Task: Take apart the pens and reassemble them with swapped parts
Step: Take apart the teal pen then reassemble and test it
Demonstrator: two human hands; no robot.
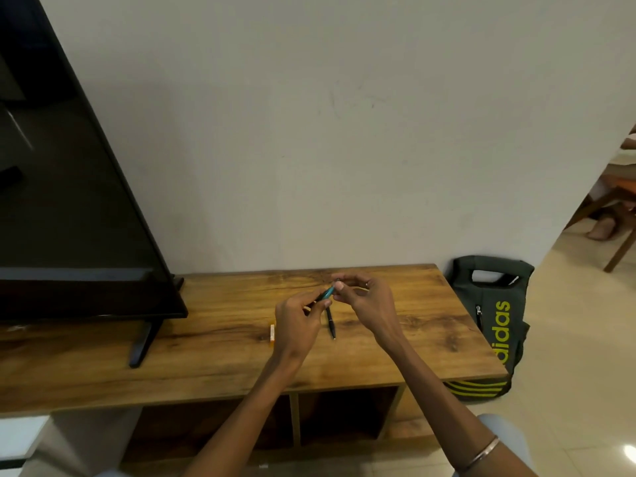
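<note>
the only readable lettering is the brand name "adidas", printed in yellow-green lower-case letters on the dark backpack [490,315] that stands on the floor just beside the right end of the wooden surface [213,359]. the word runs vertically up the front of the backpack, read from the bottom up. yellow-green stripes cross the backpack's lower edge below the word. a small orange and white item [272,334] lies on the surface, but any print on it is too small to read.
</note>
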